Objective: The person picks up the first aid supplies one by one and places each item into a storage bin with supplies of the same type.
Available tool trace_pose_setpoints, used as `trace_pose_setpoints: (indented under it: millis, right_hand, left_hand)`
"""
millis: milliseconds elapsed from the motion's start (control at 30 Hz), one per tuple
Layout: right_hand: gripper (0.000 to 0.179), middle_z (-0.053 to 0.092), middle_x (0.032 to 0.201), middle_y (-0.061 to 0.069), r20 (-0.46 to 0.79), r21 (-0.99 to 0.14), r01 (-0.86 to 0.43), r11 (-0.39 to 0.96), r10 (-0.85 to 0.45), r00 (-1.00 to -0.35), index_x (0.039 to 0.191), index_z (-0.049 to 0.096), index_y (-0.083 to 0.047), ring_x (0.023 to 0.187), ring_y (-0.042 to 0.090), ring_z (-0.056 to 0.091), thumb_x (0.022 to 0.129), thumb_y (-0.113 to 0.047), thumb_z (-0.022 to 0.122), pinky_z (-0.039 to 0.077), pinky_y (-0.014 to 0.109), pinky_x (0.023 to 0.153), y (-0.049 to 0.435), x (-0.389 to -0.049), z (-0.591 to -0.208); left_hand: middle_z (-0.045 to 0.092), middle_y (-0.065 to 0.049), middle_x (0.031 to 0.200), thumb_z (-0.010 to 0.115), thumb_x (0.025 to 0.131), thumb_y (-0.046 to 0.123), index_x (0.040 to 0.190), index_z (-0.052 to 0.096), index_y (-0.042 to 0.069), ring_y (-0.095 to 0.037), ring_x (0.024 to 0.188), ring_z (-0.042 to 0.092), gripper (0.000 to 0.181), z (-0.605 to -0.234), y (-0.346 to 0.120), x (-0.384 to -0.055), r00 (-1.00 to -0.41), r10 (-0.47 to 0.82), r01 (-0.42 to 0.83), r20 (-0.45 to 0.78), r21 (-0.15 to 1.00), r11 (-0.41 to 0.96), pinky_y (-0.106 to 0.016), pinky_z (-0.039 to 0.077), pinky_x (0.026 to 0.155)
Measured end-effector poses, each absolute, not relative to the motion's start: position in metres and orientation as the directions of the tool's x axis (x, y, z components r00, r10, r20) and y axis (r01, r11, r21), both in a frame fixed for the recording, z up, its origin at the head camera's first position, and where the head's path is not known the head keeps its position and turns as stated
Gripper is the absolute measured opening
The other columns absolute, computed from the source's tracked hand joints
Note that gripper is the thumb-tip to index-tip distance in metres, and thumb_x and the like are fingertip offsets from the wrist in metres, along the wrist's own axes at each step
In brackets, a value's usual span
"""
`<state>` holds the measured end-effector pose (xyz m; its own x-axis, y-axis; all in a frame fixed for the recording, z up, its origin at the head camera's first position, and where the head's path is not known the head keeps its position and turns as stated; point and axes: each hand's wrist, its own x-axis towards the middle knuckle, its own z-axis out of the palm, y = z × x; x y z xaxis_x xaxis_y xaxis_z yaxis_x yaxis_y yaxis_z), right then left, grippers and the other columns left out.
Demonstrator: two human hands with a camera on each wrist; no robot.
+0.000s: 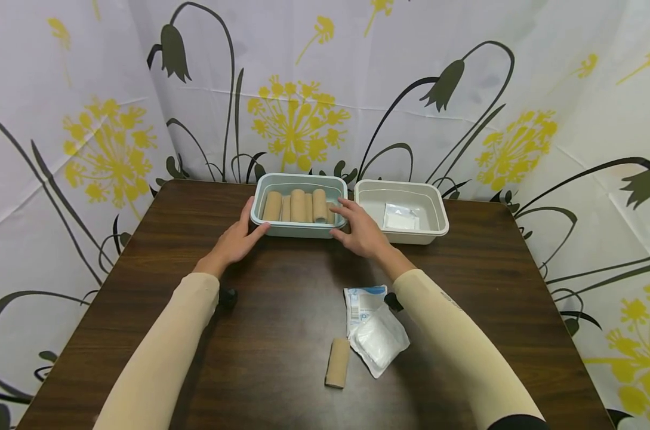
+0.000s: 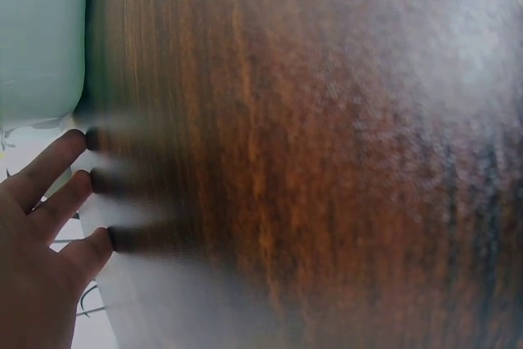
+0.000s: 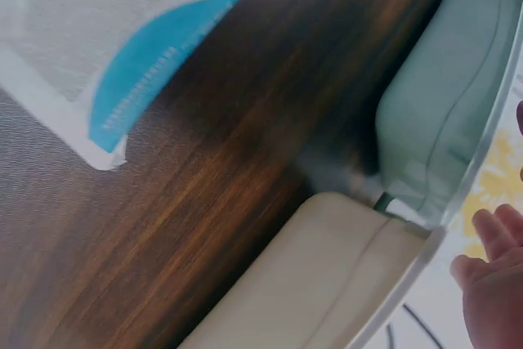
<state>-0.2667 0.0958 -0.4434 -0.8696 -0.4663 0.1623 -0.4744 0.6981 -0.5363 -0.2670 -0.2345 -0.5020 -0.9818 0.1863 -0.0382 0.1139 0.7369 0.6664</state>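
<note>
A pale blue-green plastic bin (image 1: 303, 231) stands at the back of the table, holding several cardboard tubes (image 1: 298, 206). My left hand (image 1: 233, 242) is at its left front corner, thumb near the rim; the left wrist view shows spread fingers (image 2: 61, 202) beside the bin. At the right front corner is my right hand (image 1: 364, 232), fingers extended over the rim, with no tube in its grasp. Whether either hand presses the bin is hard to tell. A beige bin (image 1: 410, 239) stands just right of it, with a white packet (image 1: 401, 218) inside.
Nearer me on the brown table (image 1: 271, 346) lie a loose cardboard tube (image 1: 338, 363), a clear-and-white packet (image 1: 381, 339) and a blue-printed packet (image 1: 356, 307) partly under it. Behind the bins hangs a flower-patterned curtain (image 1: 314, 65).
</note>
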Motion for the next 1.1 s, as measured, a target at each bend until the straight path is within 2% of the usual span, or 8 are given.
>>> trace_pose_setpoints:
  millis: [233, 467, 633, 700, 900, 1100]
  right_hand:
    - [0.059, 0.033, 0.155, 0.01, 0.136, -0.489, -0.528, 0.694, -0.537, -0.832, 0.143, 0.051, -0.012, 0.141, 0.029, 0.033, 0.091, -0.031, 0.071, 0.034, 0.047, 0.109, 0.108, -0.23, -0.434]
    - [0.058, 0.039, 0.151, 0.014, 0.095, -0.422, -0.622, 0.659, -0.651, -0.753, 0.141, 0.054, -0.013, 0.133, 0.033, 0.042, 0.09, -0.033, 0.073, 0.039, 0.048, 0.104, 0.128, -0.186, -0.436]
    - [0.059, 0.043, 0.148, 0.015, 0.036, -0.413, -0.672, 0.615, -0.726, -0.687, 0.14, 0.055, -0.012, 0.132, 0.032, 0.045, 0.089, -0.036, 0.073, 0.031, 0.054, 0.109, 0.141, -0.15, -0.444]
    - [0.059, 0.043, 0.149, 0.015, 0.011, -0.403, -0.688, 0.604, -0.748, -0.663, 0.14, 0.055, -0.014, 0.133, 0.03, 0.044, 0.09, -0.04, 0.072, 0.028, 0.056, 0.11, 0.145, -0.135, -0.45]
    - [0.069, 0.042, 0.15, 0.014, -0.022, -0.368, -0.736, 0.568, -0.797, -0.604, 0.143, 0.052, -0.017, 0.134, 0.028, 0.043, 0.088, -0.057, 0.065, 0.031, 0.056, 0.108, 0.147, -0.095, -0.472]
    - [0.078, 0.044, 0.148, 0.01, 0.01, -0.34, -0.754, 0.562, -0.8, -0.6, 0.142, 0.052, -0.019, 0.135, 0.022, 0.042, 0.082, -0.067, 0.066, 0.031, 0.055, 0.109, 0.142, -0.067, -0.485]
  left_hand:
    - [0.027, -0.025, 0.155, 0.038, 0.095, 0.068, 0.154, -0.017, 0.04, -0.048, 0.136, 0.034, 0.085, -0.502, -0.236, -0.266, -0.982, 0.185, 0.112, -0.04, 0.665, 0.738, -0.066, 0.026, 0.105]
    - [0.025, -0.023, 0.157, 0.038, 0.095, 0.069, 0.153, -0.018, 0.043, -0.047, 0.137, 0.032, 0.085, -0.501, -0.235, -0.267, -0.983, 0.178, 0.099, -0.05, 0.67, 0.736, -0.067, 0.025, 0.105]
    - [0.026, -0.022, 0.157, 0.038, 0.095, 0.069, 0.153, -0.017, 0.043, -0.046, 0.137, 0.033, 0.084, -0.501, -0.234, -0.267, -0.983, 0.177, 0.104, -0.042, 0.668, 0.737, -0.066, 0.025, 0.105]
    - [0.025, -0.024, 0.156, 0.038, 0.095, 0.069, 0.153, -0.017, 0.042, -0.047, 0.137, 0.033, 0.085, -0.501, -0.233, -0.267, -0.983, 0.18, 0.109, -0.039, 0.666, 0.738, -0.067, 0.025, 0.105]
    - [0.023, -0.023, 0.158, 0.038, 0.094, 0.07, 0.152, -0.018, 0.043, -0.047, 0.138, 0.031, 0.085, -0.501, -0.233, -0.266, -0.983, 0.176, 0.092, -0.057, 0.674, 0.733, -0.067, 0.024, 0.105]
    - [0.024, -0.023, 0.157, 0.038, 0.094, 0.07, 0.152, -0.018, 0.043, -0.047, 0.137, 0.032, 0.085, -0.502, -0.234, -0.266, -0.983, 0.177, 0.098, -0.05, 0.674, 0.732, -0.067, 0.024, 0.105]
